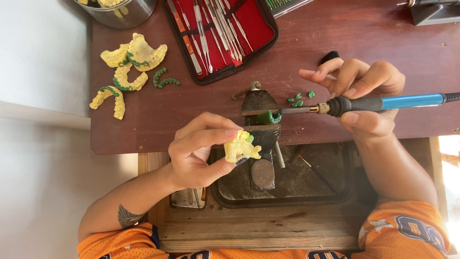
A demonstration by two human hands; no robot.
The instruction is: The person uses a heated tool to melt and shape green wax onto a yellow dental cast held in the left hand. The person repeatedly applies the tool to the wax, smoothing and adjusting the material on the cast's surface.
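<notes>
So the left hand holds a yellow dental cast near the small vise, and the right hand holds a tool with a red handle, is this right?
Not quite: in the head view the tool in the right hand has a blue handle, not red. The left hand does hold the yellow dental cast near the small vise.

Brown bench (364, 43) w/ casts (129, 72), tool case (220, 33)
</notes>
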